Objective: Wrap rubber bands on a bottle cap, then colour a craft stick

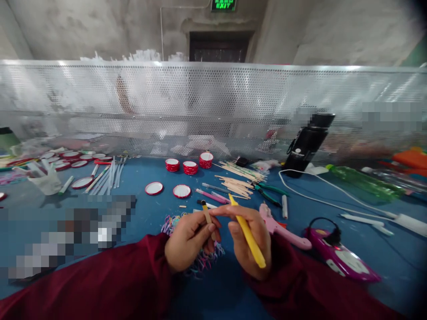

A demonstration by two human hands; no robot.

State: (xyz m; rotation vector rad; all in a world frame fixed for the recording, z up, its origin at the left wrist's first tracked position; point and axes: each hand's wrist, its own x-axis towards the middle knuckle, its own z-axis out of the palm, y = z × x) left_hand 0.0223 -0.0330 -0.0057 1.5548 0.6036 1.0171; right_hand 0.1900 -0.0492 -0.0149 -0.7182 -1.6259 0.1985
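Note:
My left hand [185,244] is closed on a small flat wooden stick [207,215], which stands tilted with a dark tip at its upper end. A yellow pen [249,236] lies in the grip of my right hand [256,222], its narrow end pointing up and away. The right forefinger reaches across to the stick, close to the left fingers. Beneath my hands spreads a tangle of thin, many-coloured strings [210,262], partly hidden by them. Just right of my right hand rests a pink glue gun [283,231].
Ahead are red-rimmed discs [182,191], red stacks [190,167], wooden sticks [235,186] and green-handled pliers [268,193]. A black bottle [307,144] stands before the perforated metal screen [213,89]. A purple device [347,258] and white cable [333,206] lie right; a white cup [46,183] stands left.

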